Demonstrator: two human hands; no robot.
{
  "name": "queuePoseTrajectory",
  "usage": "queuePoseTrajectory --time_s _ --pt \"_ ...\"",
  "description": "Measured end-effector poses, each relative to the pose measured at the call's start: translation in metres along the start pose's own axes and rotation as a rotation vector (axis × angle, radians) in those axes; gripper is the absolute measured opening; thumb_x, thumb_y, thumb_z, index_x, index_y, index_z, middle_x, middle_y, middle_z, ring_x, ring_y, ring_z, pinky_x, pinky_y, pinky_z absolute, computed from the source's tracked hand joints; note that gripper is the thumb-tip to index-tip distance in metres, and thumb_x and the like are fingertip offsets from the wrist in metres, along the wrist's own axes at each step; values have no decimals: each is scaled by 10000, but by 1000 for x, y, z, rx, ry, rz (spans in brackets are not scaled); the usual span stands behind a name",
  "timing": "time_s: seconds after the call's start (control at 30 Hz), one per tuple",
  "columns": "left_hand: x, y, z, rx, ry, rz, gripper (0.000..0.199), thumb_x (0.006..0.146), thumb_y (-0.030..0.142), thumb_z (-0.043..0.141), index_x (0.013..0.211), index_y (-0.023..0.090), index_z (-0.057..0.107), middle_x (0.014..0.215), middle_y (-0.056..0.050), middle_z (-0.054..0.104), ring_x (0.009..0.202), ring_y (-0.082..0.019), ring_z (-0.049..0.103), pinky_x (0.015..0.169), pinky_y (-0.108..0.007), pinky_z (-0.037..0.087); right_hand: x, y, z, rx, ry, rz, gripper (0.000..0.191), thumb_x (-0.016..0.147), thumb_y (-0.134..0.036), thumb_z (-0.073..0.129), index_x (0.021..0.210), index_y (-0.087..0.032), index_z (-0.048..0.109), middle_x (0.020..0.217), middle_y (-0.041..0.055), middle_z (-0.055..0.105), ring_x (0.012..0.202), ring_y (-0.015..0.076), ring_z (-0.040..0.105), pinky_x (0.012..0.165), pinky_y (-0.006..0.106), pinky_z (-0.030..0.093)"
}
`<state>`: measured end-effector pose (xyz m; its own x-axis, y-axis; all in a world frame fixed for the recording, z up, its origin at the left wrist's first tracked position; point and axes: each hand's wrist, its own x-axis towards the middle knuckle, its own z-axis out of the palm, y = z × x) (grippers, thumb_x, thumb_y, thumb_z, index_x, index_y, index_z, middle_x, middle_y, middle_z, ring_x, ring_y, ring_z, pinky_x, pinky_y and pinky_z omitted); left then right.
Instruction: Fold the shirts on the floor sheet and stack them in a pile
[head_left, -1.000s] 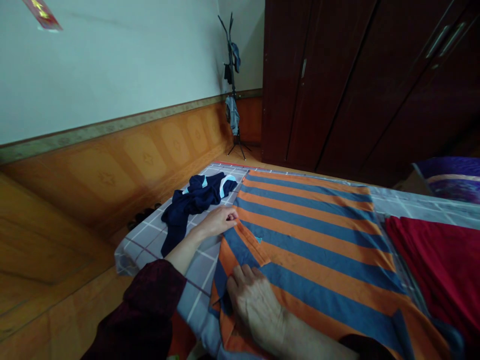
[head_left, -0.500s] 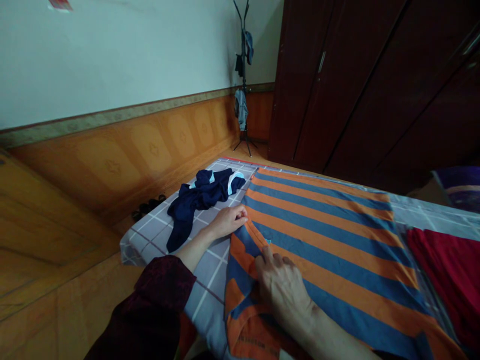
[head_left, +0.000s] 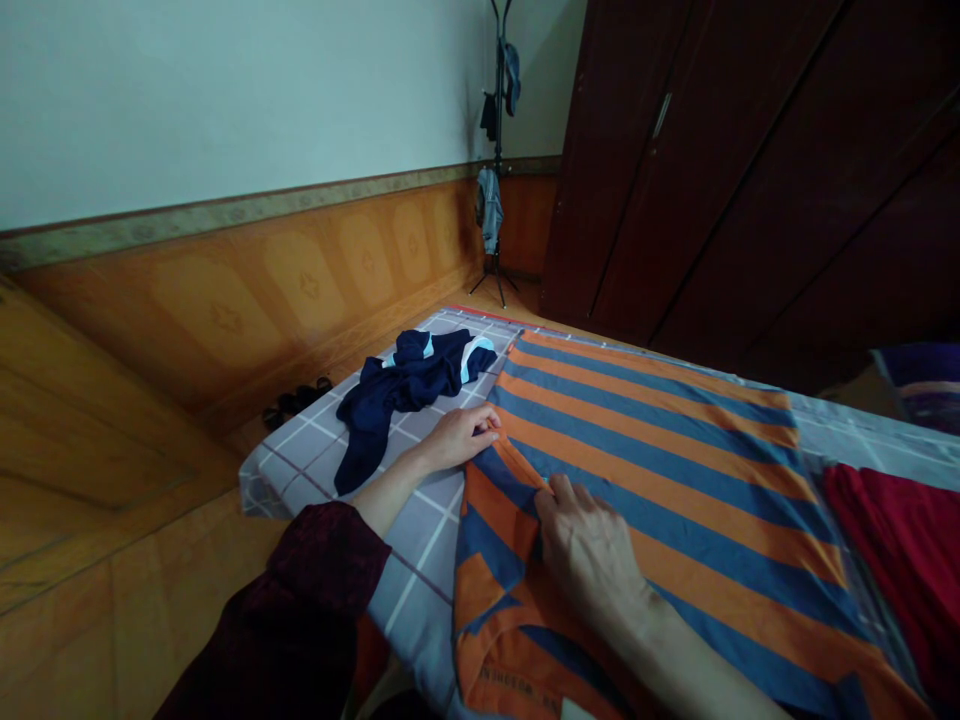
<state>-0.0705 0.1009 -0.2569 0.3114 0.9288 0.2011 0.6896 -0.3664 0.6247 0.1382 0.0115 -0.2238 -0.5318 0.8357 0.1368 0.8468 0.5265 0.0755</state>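
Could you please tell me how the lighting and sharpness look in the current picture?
Head view: dim light, the dark wardrobe showing little detail toward the right; head view: pale wall brighter, without harsh glare; head view: striped garment readable, its bands distinct.

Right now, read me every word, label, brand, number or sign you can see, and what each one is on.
Nothing reads clearly.
Dark lettering on the striped shirt, near the bottom of the picture: too blurred to read.
Pale tag beside it: cut off by the picture's edge, no readable text.
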Motion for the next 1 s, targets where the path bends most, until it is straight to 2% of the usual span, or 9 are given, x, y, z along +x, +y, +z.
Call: queuePoseTrajectory --time_s 0.13,0.3,0.5,0.67,0.73,0.87,1.0 --pt "0 -2 -1 -23 -8 6 161 817 256 573 957 197 627 726 32 619 687 -130 572 652 -219 391 -3 -1 0 -20 147 -150 187 844 -43 483 801 -183 599 956 92 618 834 230 554 680 333 410" --pt "0 -1 1 -73 4 25 233 811 215 560 1029 181 635 849 -9 649 781 -149 598 711 -228 424 0 0 7 -71 110 -65 195 815 -22 487 846 -167 614 874 94 616 844 250 536 695 354 405" --pt "1 -1 10 -113 17 29 269 794 181 555 1047 201 645 978 -15 685 861 -162 614 795 -251 452 -2 1 8 -67 308 -115 147 788 -74 556 728 -192 621 854 75 629 808 233 534 722 355 434" --pt "0 1 7 -36 4 51 284 806 165 558 1074 209 641 1008 -22 692 881 -172 631 786 -252 465 -4 -2 15 -195 283 -55 133 758 -74 550 793 -131 665 915 156 632 931 309 530 848 453 424" --pt "0 3 5 18 -6 73 264 816 168 552 1060 209 643 1030 -25 688 910 -180 631 805 -261 464 -4 -5 18 -102 295 -128 120 754 -75 556 771 -154 644 939 136 629 934 288 536 866 444 422" --pt "0 7 5 119 -2 119 214 832 168 544 1013 218 647 1010 -16 686 916 -179 623 847 -283 453 -10 -14 25 144 196 -335 112 740 -71 565 740 -182 581 775 50 590 738 203 533 727 358 458" --pt "0 7 8 138 13 105 200 838 191 558 1018 226 637 1003 -3 686 900 -167 623 831 -276 452 -20 -22 28 304 126 -475 47 758 -162 572 766 -192 536 824 46 565 778 198 504 704 334 450"
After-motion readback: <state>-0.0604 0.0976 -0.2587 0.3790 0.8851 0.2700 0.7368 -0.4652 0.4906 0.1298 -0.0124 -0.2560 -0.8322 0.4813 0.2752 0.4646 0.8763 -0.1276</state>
